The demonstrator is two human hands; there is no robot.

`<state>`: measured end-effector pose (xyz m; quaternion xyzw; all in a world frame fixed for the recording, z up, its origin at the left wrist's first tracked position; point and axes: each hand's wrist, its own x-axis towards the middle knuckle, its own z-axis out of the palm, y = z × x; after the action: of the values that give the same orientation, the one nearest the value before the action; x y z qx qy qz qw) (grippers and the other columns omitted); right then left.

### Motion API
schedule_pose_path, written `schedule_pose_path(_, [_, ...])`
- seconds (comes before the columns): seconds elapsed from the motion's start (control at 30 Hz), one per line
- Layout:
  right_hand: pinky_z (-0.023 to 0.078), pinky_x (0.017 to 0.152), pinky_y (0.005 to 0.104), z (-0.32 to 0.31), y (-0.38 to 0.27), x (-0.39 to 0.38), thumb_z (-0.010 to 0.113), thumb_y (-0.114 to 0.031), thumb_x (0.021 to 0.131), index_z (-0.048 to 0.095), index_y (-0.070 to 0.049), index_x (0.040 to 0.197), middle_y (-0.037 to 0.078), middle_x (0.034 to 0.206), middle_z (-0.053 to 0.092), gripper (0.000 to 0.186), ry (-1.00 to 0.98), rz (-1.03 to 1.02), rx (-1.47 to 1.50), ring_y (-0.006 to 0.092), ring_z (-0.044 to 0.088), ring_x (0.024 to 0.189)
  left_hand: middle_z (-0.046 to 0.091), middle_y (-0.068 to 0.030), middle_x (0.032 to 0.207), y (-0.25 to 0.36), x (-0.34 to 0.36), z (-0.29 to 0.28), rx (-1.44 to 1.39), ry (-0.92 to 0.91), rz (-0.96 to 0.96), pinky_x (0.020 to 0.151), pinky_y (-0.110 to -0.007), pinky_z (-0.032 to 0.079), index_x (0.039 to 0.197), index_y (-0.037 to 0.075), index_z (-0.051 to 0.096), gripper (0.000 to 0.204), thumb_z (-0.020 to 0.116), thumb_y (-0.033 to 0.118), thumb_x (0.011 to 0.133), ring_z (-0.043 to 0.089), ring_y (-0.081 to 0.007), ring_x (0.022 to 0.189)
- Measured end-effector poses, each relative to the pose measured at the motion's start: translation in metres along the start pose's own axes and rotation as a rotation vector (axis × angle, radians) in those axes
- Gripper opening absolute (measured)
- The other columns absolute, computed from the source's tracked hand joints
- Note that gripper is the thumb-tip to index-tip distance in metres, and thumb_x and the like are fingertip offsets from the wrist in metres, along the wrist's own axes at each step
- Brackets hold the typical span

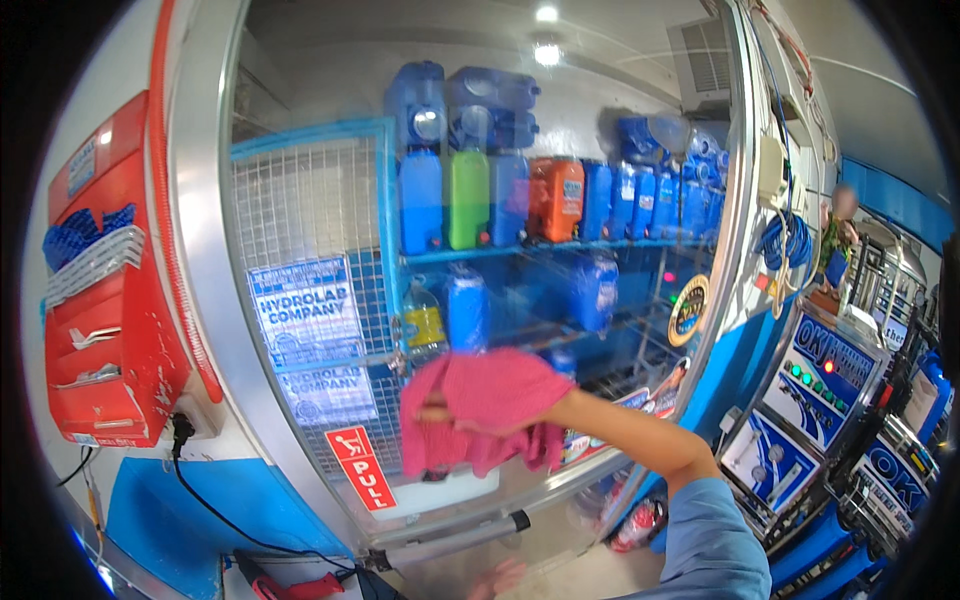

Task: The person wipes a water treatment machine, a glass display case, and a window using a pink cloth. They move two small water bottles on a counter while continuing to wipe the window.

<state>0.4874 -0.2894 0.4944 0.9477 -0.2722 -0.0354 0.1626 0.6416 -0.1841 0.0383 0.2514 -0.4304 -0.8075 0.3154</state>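
Note:
My right hand (445, 412) grips a crumpled pink cloth (505, 378) against the glass panel of a metal-framed door (205, 250), low and right of a red pull sticker (360, 467). Some fingers show among the folds; others are hidden. My blue-sleeved arm comes from the lower right. At the bottom edge a blurred, partly visible hand (495, 580), apparently my left, is too faint to show its finger position. Behind the glass are shelves of blue, green and orange jugs (468, 200), a clear bottle (423, 315) and a wire-grid panel (300, 190).
A red wall holder (110, 390) and plugged-in black cord (183, 432) are on the left. A horizontal bar (450, 540) crosses below the cloth. Control panels and metal equipment (820, 380) stand on the right, with a distant person or figure (840, 225) and a coiled blue hose (785, 240).

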Motion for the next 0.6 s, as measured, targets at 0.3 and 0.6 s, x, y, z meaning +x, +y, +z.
schedule_pose_path(0.3, [0.028,0.113,0.0489,-0.280,0.221,-0.058,0.041,-0.037,0.099,0.045,-0.007,0.142,0.024,0.145,0.043,0.053,1.397,0.664,-0.987,0.0364,0.038,0.136,0.049,-0.0147,0.141,0.019,0.019,-0.011,-0.176,-0.013,-0.026,0.108,-0.037,0.038,0.149,0.004,0.033,0.058,0.047,0.032,0.101,0.051,-0.0241,0.127])
schedule_pose_path(0.6, [0.020,0.118,0.0462,-0.352,0.170,0.066,0.044,-0.053,0.094,0.042,-0.001,0.144,0.022,0.150,0.039,0.072,1.160,0.858,-0.823,0.0386,0.029,0.143,0.051,-0.0112,0.138,0.030,0.021,-0.014,-0.290,-0.045,0.025,0.104,-0.035,0.042,0.150,0.006,0.031,0.055,0.048,0.026,0.101,0.053,-0.0202,0.123])
